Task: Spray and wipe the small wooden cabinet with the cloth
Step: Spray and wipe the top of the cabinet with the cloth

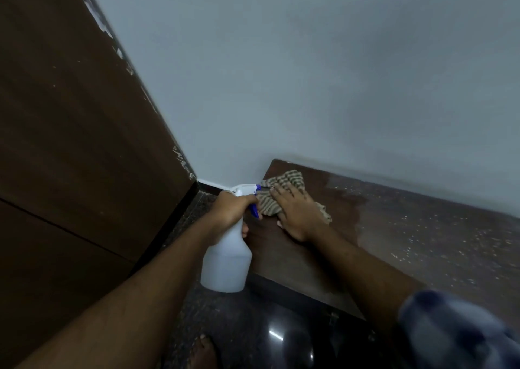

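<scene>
We see the small wooden cabinet (399,244) standing against the grey wall, its dark brown top carrying everything here. Near the top's far left corner lies a striped cloth (284,191), bunched and flat on the wood, with our right hand (295,214) pressed palm-down on it. The top's left part around the cloth looks darker; toward its right part the surface is paler and speckled with small light flecks. The cabinet stands on a dark, glossy speckled floor (253,329), where a bare foot (204,351) rests near the cabinet's front edge.
</scene>
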Motion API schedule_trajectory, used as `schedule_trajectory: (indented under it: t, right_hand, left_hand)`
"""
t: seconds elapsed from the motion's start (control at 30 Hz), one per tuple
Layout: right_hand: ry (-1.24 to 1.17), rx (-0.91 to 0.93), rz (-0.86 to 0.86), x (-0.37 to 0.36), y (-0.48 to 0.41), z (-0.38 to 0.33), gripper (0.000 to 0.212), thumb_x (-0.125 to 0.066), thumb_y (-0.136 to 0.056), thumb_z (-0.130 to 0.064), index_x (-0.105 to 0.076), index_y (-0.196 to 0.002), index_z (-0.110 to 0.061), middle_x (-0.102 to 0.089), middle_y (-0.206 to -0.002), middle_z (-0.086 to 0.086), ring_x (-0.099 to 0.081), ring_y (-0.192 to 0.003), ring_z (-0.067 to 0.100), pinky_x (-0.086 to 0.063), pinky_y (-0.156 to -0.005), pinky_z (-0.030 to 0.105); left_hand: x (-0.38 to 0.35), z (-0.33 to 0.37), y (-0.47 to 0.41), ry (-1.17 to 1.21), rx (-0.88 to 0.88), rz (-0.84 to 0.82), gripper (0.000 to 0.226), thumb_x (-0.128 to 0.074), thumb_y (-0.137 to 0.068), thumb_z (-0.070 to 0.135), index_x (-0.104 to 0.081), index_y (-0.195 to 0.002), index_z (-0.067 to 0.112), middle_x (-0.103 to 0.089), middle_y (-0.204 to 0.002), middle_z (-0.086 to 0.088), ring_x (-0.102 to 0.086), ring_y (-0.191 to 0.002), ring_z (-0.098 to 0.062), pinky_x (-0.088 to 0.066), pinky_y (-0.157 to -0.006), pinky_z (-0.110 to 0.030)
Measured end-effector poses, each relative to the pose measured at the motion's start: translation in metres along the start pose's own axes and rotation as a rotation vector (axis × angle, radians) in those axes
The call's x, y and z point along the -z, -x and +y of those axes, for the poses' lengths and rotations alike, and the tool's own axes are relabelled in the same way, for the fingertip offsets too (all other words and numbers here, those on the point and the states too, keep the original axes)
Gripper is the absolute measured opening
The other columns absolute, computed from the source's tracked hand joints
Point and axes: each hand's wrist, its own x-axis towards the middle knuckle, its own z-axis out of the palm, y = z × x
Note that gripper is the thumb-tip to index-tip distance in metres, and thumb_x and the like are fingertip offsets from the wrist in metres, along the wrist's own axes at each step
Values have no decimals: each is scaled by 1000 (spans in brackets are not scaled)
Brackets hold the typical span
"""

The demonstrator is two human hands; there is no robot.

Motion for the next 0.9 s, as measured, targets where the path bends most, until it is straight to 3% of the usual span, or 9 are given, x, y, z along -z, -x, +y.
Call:
schedule_trajectory:
  t: [0.23, 0.37, 0.53, 0.57, 0.7, 0.73, 0.83, 0.87, 0.9]
  right_hand:
    - [-63, -381, 112, -16, 134, 9, 77, -51, -93, -42, -23, -160, -17, -18, -167, 5, -13, -154, 28, -19, -123, 48]
    - [-65, -337, 79, -13, 170, 23, 82, -54, -93, -46, -17, -161, -17, -13, -168, 4, -9, -155, 26, -14, -125, 43]
    - [-193, -862, 229, 14, 161, 69, 76, -50, -98, -40, -16, -160, -11, -14, -168, 10, -11, -153, 33, -15, -124, 51]
    - [-205, -879, 214, 19, 153, 72, 74, -46, -100, -39, -16, -160, -10, -12, -168, 10, -10, -153, 34, -14, -124, 52]
    - [-151, -207, 56, 21, 123, 75, 72, -44, -100, -40, -15, -161, -16, -13, -168, 8, -9, -154, 27, -9, -126, 44]
    - [-129, -125, 16, 25, 115, 86, 69, -42, -100, -40, -19, -160, -17, -16, -167, 7, -12, -154, 25, -11, -126, 42]
    - [-142, -515, 146, 31, 87, 109, 64, -43, -99, -39, -30, -157, -16, -25, -165, 7, -19, -152, 30, -13, -124, 44]
    - [-95, -565, 170, 28, 76, 101, 63, -42, -99, -39, -31, -156, -15, -28, -163, 8, -20, -151, 33, -12, -123, 47]
    - [-66, -446, 183, 26, 65, 90, 61, -40, -101, -40, -32, -156, -16, -32, -161, 10, -21, -150, 34, -13, -123, 49]
  left_hand:
    - [-59, 25, 34, -13, -36, -109, 29, -66, -95, 22, -75, -92, -6, -79, -90, -25, -47, -37, -27, -46, -47, -30]
    - [-87, 34, 48, -60, -41, -134, 26, -65, -92, 23, -74, -84, 0, -79, -83, -21, -48, -37, -27, -48, -49, -31]
    - [-108, 38, 55, -124, -47, -57, 29, -67, -89, 25, -76, -84, -2, -79, -75, -16, -52, -38, -28, -50, -48, -33]
    - [-109, 39, 52, -132, -43, -43, 29, -66, -89, 25, -76, -86, -2, -80, -76, -15, -53, -39, -28, -51, -50, -34]
    - [-104, 43, 35, -137, -32, -42, 29, -66, -90, 27, -76, -93, -1, -80, -78, -14, -56, -40, -29, -53, -55, -38]
    - [-102, 43, 31, -138, -34, -41, 29, -66, -90, 27, -76, -93, 0, -80, -79, -15, -56, -41, -29, -53, -55, -39]
    - [-98, 41, 23, -134, -31, -38, 28, -64, -93, 26, -75, -94, 1, -80, -80, -15, -57, -41, -29, -53, -54, -37]
    - [-98, 41, 20, -145, -30, -38, 27, -64, -93, 26, -75, -95, 1, -80, -80, -15, -57, -42, -28, -53, -53, -36]
    - [-97, 40, 17, -157, -30, -38, 27, -64, -94, 25, -75, -95, 0, -80, -79, -15, -57, -41, -29, -53, -52, -35]
